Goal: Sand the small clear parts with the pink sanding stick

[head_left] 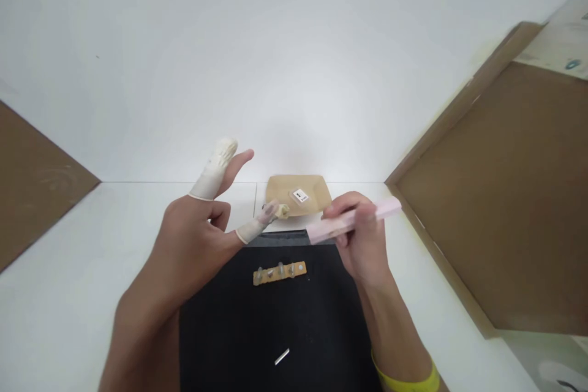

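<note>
Here the work looks to be between handlings of the small tan strip of circuit board with metal studs [280, 272], which lies flat on the black rectangular mat [275, 331], just below and between the two hands and touched by neither. The left hand [197, 239] hovers above the mat's near-left corner with its fingers spread loosely open. White rubber finger cots cover the thumb and one raised finger, and the capped thumb tip presses on a tiny pale yellowish bit [282, 211], too small to identify. Whether that bit is truly pinched or only resting against the thumb cannot be told. The right hand [362, 239] is closed around a pale pink stick-shaped tool [351, 220], held crosswise like a pen, its blunt end pointing toward the left thumb and stopping just short of it.

By my judgement the step in hand is bringing the pink tool's end to the small bit at the left thumb. The next move would call for a fine, steady closing of that short gap without knocking the bit loose.

Beyond both hands, a light brown paper packet with a small white label [298, 195] rests on the white table [68, 269]. Nearer the body, below the right wrist, a short silver metal pin [282, 356] lies loose on the mat. A yellow band [408, 380] circles the right wrist.
</note>
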Available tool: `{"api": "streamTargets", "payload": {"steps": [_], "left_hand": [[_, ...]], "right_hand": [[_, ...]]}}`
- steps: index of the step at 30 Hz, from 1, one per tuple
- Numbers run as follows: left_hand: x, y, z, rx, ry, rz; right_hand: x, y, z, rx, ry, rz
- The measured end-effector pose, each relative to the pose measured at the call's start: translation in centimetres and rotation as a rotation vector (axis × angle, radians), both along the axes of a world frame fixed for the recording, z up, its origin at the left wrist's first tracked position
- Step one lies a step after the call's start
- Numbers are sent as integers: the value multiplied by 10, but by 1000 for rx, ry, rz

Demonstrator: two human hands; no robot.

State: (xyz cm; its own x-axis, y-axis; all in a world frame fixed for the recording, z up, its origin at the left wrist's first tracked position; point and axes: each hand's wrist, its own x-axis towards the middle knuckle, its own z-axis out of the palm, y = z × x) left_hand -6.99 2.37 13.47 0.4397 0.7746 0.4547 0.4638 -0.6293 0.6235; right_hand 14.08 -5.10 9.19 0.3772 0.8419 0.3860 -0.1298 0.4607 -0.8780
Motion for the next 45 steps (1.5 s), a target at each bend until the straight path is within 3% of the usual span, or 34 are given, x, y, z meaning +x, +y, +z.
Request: {"api": "streamTargets", "payload": {"steps": [5, 9, 14, 20, 27, 35, 39, 41, 45], "left_hand": [[2, 9, -5, -1, -35, 62], [0, 13, -14, -19, -34, 72], [-1, 15, -12, -31, -47, 50], [-5, 14, -15, -76, -50, 60], [-11, 11, -19, -101, -70, 31], [-12, 0, -14, -139, -52, -18], [-13, -4, -14, -117, -75, -27], [-14, -6, -15, -106, -95, -31], [-14, -8, -16, -99, -158, -13]], "right_hand": [[-5, 8, 7, -60, 52, 91], [-9, -1, 4, -105, 26, 200], [-13, -12, 5, -133, -28, 270], [-7, -6, 16, 74, -120, 136], [-9, -6, 12, 198, -159, 202], [-25, -20, 30, 206, -100, -169], [-26, -33, 31, 142, -226, -333], [-24, -34, 31, 131, -277, -311], [-17, -30, 35, 170, -234, -135]]}}
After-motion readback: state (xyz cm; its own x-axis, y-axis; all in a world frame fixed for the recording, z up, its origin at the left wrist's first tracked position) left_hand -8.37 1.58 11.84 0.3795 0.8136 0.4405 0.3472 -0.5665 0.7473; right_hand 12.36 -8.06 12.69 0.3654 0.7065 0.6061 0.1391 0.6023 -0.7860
